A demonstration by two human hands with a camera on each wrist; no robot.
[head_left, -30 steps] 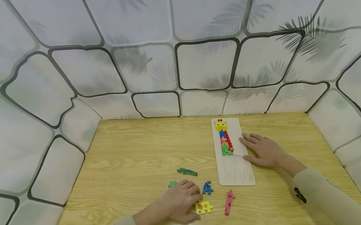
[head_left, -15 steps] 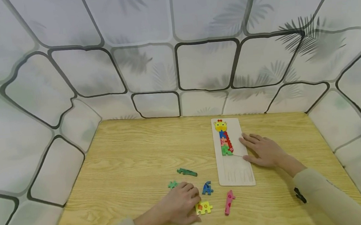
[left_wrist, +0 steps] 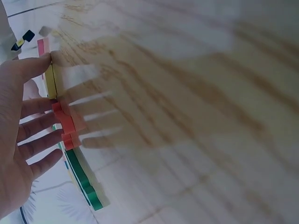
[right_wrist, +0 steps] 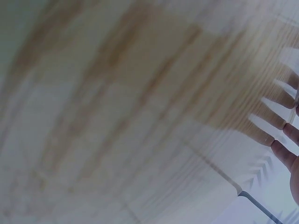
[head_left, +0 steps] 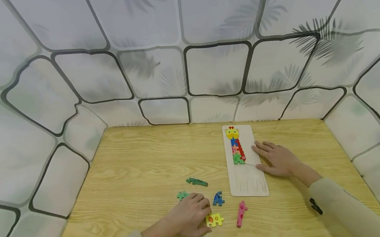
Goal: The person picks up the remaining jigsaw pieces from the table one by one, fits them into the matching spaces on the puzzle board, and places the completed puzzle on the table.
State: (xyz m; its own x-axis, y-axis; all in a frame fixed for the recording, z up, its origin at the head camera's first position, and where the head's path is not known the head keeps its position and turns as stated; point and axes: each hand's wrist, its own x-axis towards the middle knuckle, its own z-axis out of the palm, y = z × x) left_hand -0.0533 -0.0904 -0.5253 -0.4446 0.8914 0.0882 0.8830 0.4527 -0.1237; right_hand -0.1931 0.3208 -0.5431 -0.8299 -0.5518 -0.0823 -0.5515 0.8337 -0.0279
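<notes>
yellow piece [head_left: 215,220]: laid flat on the worktop [head_left: 129,166] toward its near edge, which was left out of view; it might have been knocked askew by a sideways brush of the nearby thumb.
pink piece [head_left: 241,213]: laid farther right, also toward the near edge; it could have been caught by a sleeve swept across.
left hand [head_left: 189,215]: held low over the worktop, fingers spread and relaxed; no piece was seen gripped.
red piece [left_wrist: 67,122]: seen only from the left wrist, by the fingertips; whether it was touched could not be told. With so thin an edge offered, it could have been pushed along instead of lifted.
light green piece [head_left: 182,195]: placed just beside the left hand, toward the far-left corner; it might have been dragged by the outer fingers.
right hand [head_left: 278,159]: spread nearly straight, nothing grasped, fingertips rested at the right side of the board [head_left: 250,149].
giraffe figure [head_left: 235,146]: laid on the board, near the worktop's far edge; as support was given from one side only, a twist under pressure was judged possible, and its pieces could have been loosened.
</notes>
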